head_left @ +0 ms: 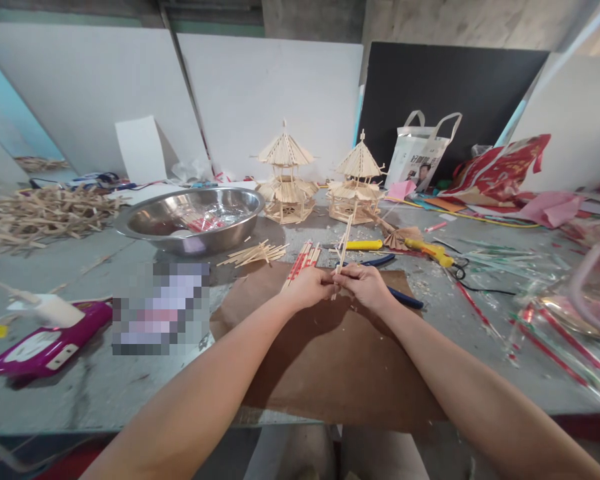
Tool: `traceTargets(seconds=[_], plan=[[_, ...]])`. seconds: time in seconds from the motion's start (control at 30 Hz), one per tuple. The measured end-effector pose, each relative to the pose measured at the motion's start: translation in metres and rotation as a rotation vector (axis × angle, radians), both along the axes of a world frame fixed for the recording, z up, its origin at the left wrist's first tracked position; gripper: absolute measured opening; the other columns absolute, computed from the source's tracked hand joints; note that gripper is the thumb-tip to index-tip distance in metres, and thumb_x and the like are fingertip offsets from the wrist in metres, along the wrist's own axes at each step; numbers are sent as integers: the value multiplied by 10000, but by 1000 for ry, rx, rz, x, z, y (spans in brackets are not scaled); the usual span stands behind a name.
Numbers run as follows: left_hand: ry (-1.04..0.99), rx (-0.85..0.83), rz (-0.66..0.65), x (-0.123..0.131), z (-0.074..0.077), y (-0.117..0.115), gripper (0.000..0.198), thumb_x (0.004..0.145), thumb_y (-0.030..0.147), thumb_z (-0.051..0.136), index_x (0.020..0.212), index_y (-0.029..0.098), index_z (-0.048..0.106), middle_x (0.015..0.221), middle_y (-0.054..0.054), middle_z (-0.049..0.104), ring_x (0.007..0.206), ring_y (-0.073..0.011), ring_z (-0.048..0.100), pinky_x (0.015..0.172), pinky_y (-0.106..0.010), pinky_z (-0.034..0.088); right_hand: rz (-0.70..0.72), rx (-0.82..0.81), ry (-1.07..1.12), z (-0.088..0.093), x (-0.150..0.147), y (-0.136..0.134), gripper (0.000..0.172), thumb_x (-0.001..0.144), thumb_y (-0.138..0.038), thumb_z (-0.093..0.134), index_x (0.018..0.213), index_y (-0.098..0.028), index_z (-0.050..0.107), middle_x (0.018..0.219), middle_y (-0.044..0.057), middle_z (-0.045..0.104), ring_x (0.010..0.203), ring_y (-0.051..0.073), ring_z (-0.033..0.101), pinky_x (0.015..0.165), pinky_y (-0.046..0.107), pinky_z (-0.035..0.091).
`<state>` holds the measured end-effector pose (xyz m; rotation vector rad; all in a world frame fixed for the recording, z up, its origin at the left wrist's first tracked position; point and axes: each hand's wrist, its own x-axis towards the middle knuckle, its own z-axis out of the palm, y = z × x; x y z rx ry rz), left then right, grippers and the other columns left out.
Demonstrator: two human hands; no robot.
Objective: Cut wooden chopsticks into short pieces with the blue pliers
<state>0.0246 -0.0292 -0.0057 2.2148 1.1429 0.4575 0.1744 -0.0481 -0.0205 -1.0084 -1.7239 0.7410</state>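
Observation:
Thin wooden sticks [347, 241] rise at a slant from between my hands, above a brown board. My right hand [366, 285] pinches them near their lower end. Beside it, the fingers of my left hand [307, 288] close on the same lower end; exactly how many sticks they hold is hidden. Just past my left hand lie sticks with red-and-white wrapping [301, 259]. A loose pile of bare sticks [257, 252] is further left. Near my right hand are a yellow-handled knife [364, 245] and a blue-handled tool [405, 297], partly covered by my hand.
Two wooden pagoda models [286, 175] stand at the back. A steel basin [230, 230] holds plastic-wrapped items. A yellow glue gun [433, 252] lies right, near clear and red plastic strips [480, 310]. A purple power strip [50, 343] sits left, with a stick heap [50, 213] behind.

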Motion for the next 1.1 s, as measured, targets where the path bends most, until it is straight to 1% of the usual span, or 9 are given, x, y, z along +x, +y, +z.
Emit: traceTargets(seconds=[0.1,0.27,0.43,0.6,0.7,0.77,0.87,0.97,1.1], plan=[[-83,-78,1,-1,1,1,331,676,424,476,652,120,606,532,16,555,475,-68,445,477,-174,332,-3,-35,10,2,0,0,219,672,-339,548,589,-159,643,580,10,569,586,122,522,606,257,416],[-91,-25,57,1,2,-1,348,665,424,490,565,107,591,482,18,529,458,-64,425,467,-176,329,6,11,9,1,1,1,200,681,-315,544,591,-173,652,624,14,606,666,138,539,679,269,409],[-135,-45,36,3,-3,0,299,675,382,493,624,112,608,546,1,574,505,-82,490,493,-178,376,-22,47,-15,-1,1,1,167,678,-303,552,672,-186,671,665,21,630,674,142,537,678,270,410],[-220,-136,24,5,-6,0,242,685,325,482,621,116,588,567,0,578,546,-93,538,544,-188,429,-26,30,-5,1,1,1,173,674,-304,553,658,-179,672,643,27,621,664,142,538,660,263,412],[-276,-203,33,6,-7,-2,235,667,331,510,634,110,582,574,0,572,554,-96,548,563,-200,447,-26,17,-10,2,1,0,171,675,-299,552,668,-178,672,616,21,612,647,138,533,646,257,412],[-286,-219,29,7,-7,-3,244,664,343,517,633,110,580,579,-4,574,555,-99,550,565,-204,451,-30,10,-12,2,1,0,173,674,-298,554,682,-173,672,606,19,605,626,133,526,625,252,413],[-254,-183,17,7,-6,-4,260,683,357,497,640,114,581,587,-10,585,547,-100,550,551,-202,448,-33,8,-10,2,1,-1,174,675,-293,555,676,-163,671,582,21,594,609,131,520,603,246,411],[-201,-120,0,8,-5,-5,274,708,358,465,652,118,581,590,-15,591,546,-102,550,539,-195,438,-36,18,-15,2,1,-1,171,672,-288,560,614,-165,663,558,18,582,596,129,521,602,243,408],[-162,-61,-9,8,-4,-6,250,735,309,426,656,123,574,593,-12,589,558,-98,549,533,-181,421,-45,52,-3,3,1,0,148,664,-277,572,606,-171,657,568,16,592,593,129,524,596,240,407]])
